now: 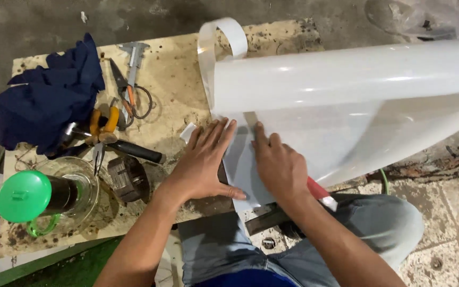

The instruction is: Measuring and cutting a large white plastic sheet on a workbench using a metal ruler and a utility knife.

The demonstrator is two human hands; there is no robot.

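The fingers [220,130] of the left hand [200,165] are spread a little and lie flat, and the thumb points to the right along the lower edge of the white sheet [346,106]. They press on the board [176,85] and on the left edge of the sheet; they do not pinch anything.

At the far left of the board a dark blue cloth [46,95] lies in a heap. Below it stands a glass jug [75,196] with a green lid [23,195] and a green handle. Just beside the cloth lie pliers [102,130] with orange handles, and above them scissors [126,90] and a metal caliper [135,56]. A black handle [136,151] lies between the pliers and the left hand, and a dark metal block [128,178] is under it, near the jug.

The right hand [280,167] rests flat on the sheet, just beside the left hand but apart from it. Its fingers are pressed together and point away from the person. Under the right wrist a red and white thing [322,194] shows, but I cannot tell what it is.

The sheet is large, glossy and half rolled. It covers the right part of the board and goes over the edge toward the right, above the rough floor [442,234]. A curled strip [224,32] stands up at its upper left corner. The knee in grey jeans [383,223] is below the sheet.
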